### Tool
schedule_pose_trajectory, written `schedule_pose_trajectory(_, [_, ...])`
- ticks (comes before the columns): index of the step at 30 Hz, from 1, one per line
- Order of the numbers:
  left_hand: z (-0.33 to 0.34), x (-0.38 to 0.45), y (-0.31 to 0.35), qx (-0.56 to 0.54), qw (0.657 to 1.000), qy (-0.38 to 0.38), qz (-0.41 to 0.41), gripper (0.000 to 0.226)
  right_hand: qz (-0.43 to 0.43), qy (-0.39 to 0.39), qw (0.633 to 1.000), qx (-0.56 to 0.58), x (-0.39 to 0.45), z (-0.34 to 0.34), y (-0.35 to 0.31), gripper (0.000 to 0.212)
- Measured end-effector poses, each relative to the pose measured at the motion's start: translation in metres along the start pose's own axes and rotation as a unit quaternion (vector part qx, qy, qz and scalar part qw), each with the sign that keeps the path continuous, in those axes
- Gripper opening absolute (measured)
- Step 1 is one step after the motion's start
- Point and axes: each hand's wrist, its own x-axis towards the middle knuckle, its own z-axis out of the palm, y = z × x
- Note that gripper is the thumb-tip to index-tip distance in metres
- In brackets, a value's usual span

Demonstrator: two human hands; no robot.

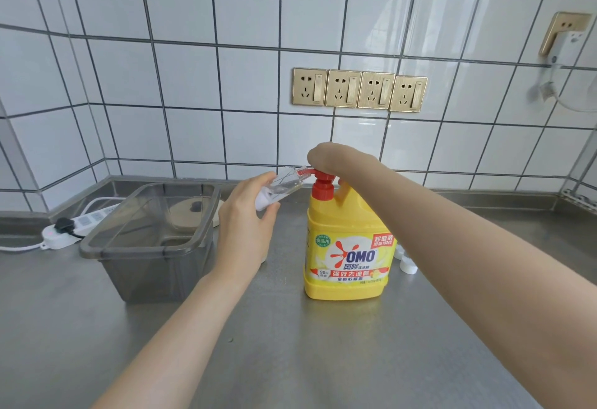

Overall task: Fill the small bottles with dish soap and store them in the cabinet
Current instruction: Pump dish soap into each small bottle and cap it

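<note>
1. Head view, the room: a steel bench [323, 360] runs along a wall of white tiles [193, 85] with dark grout. The yellow soap jug [347, 253] with its red pump [323, 182] stands upright on the bench and serves as the landmark here.
2. Above the soap jug, four gold sockets [359, 89] sit in a row on the wall. Far to its upper right is another gold socket [563, 32] with a white plug in it.
3. Left of the soap jug stands a grey see-through bin [151, 240]. Beyond the bin, a white power strip [69, 229] with a black plug lies on the bench.
4. Just right of the soap jug, partly hidden behind the right forearm, are small white caps [407, 265].
5. The left hand [245, 231] is curled round a small clear bottle [277, 190], tilted, its mouth held at the pump's spout, up and left of the soap jug.
6. The right hand [326, 158] rests on top of the red pump. Its fingers are hidden behind the wrist, so I cannot tell how far they are curled.
</note>
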Motion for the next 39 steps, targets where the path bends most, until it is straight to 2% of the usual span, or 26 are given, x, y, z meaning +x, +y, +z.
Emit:
schedule_pose_trajectory(3, [-0.001, 0.003, 0.002, -0.008, 1.0, 0.004, -0.008, 0.044, 0.004, 0.008, 1.0, 0.019, -0.005, -0.01, -0.002, 0.033])
schedule_pose_trajectory(8, [-0.003, 0.01, 0.005, -0.017, 1.0, 0.007, -0.008, 0.043, -0.01, 0.082, 0.994, 0.066, -0.002, -0.021, -0.004, 0.025])
schedule_pose_trajectory(10, [-0.004, 0.013, 0.006, -0.017, 1.0, 0.009, -0.005, 0.042, -0.02, 0.086, 0.994, 0.07, -0.003, -0.023, -0.009, 0.026])
schedule_pose_trajectory(15, [-0.004, 0.014, 0.006, -0.017, 1.0, 0.006, -0.001, 0.04, -0.017, 0.065, 0.993, 0.092, -0.005, -0.02, -0.012, 0.022])
schedule_pose_trajectory(19, [-0.003, 0.013, 0.003, -0.025, 1.0, 0.005, -0.005, 0.041, 0.041, -0.017, 0.99, 0.133, -0.001, -0.012, -0.01, 0.024])
schedule_pose_trajectory(22, [-0.002, 0.01, 0.001, -0.034, 0.999, 0.008, -0.012, 0.041, 0.044, -0.044, 0.992, 0.111, 0.0, -0.009, -0.006, 0.032])
schedule_pose_trajectory(27, [0.001, 0.005, -0.003, -0.029, 0.999, 0.005, -0.025, 0.042, 0.013, -0.058, 0.997, 0.052, 0.0, -0.004, -0.008, 0.032])
schedule_pose_trajectory(31, [0.003, 0.0, -0.007, -0.027, 0.999, 0.0, -0.029, 0.041, -0.01, -0.004, 1.0, 0.002, 0.0, 0.002, -0.01, 0.033])
schedule_pose_trajectory(35, [0.003, -0.001, -0.008, -0.028, 0.999, -0.004, -0.04, 0.041, -0.031, -0.01, 0.997, -0.075, 0.003, 0.007, -0.011, 0.028])
schedule_pose_trajectory(37, [0.002, 0.0, -0.006, -0.026, 0.999, -0.003, -0.038, 0.041, -0.018, -0.012, 0.997, -0.069, 0.001, 0.005, -0.012, 0.021])
schedule_pose_trajectory(39, [0.001, 0.004, -0.003, -0.029, 0.999, 0.001, -0.038, 0.04, -0.003, -0.007, 1.0, -0.023, 0.0, -0.001, -0.011, 0.027])
